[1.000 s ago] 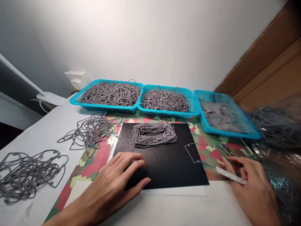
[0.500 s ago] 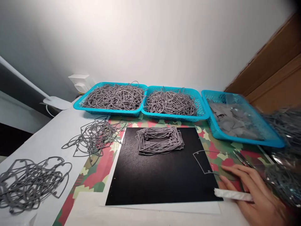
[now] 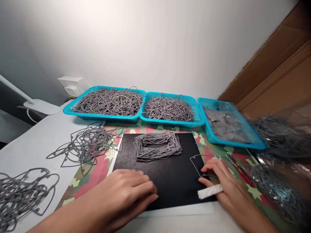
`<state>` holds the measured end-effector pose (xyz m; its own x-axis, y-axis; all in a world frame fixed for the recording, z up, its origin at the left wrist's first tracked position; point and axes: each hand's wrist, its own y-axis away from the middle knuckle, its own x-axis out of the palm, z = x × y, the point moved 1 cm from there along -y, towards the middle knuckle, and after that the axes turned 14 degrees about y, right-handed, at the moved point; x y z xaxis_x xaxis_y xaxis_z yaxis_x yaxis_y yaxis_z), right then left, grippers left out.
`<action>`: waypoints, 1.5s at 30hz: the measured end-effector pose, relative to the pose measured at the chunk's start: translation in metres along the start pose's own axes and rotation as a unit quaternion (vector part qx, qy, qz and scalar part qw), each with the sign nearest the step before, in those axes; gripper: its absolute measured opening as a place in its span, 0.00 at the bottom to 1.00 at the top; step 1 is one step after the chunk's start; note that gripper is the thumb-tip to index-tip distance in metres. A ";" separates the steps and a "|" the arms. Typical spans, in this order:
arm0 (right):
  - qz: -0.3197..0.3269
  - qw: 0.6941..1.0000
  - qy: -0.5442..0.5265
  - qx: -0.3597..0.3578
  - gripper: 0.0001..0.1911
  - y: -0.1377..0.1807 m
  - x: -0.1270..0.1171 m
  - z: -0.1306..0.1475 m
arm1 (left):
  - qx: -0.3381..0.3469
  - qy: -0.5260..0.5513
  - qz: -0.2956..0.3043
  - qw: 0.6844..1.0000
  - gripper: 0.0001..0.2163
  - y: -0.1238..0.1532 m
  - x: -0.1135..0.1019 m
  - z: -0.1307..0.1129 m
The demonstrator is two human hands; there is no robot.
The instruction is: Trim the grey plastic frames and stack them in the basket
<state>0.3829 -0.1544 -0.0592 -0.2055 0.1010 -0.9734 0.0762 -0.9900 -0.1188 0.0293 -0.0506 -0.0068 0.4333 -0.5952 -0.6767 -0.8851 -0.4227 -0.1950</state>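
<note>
My right hand (image 3: 225, 184) is at the right edge of a black mat (image 3: 167, 181). Its fingertips pinch a thin grey frame-shaped gasket (image 3: 195, 166) near one corner. A white wrapped stick (image 3: 210, 191) pokes out from the same hand, below the fingertips. Over the mat's lower left part is my left hand (image 3: 131, 191), fingers curled and pressed together. The inside of that hand is hidden. Towards the back of the mat lies a neat stack of similar grey gaskets (image 3: 157, 150), laid in a rectangle.
Two blue baskets (image 3: 102, 116) (image 3: 170, 123) full of grey gaskets stand along the wall. A third blue basket (image 3: 233, 142) holds flat grey pieces. Loose gaskets (image 3: 87, 145) are piled at left. Red-handled tweezers or scissors (image 3: 243, 171) and bagged gaskets (image 3: 277, 187) lie at right.
My left hand has come into view from the lower left, over the mat. My right hand has moved left, closing in on the gasket's near corner. The view has shifted to the right.
</note>
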 end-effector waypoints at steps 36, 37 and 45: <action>0.277 0.942 -0.187 -0.040 0.17 -0.084 -0.015 -0.010 | -0.082 0.071 -0.076 0.991 0.08 -0.001 0.041 0.040; 0.262 0.945 -0.191 -0.039 0.17 -0.083 -0.013 -0.009 | -0.086 0.076 -0.074 0.991 0.08 -0.001 0.036 0.040; 0.154 0.968 -0.195 -0.038 0.15 -0.086 -0.005 0.003 | -0.109 0.017 -0.255 0.961 0.05 0.016 -0.024 0.031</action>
<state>0.3743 -0.0704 -0.0435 -0.5126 -0.2581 -0.8189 0.2608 -0.9555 0.1379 -0.0009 -0.0219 -0.0155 0.8096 -0.2936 -0.5082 -0.5018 -0.7955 -0.3397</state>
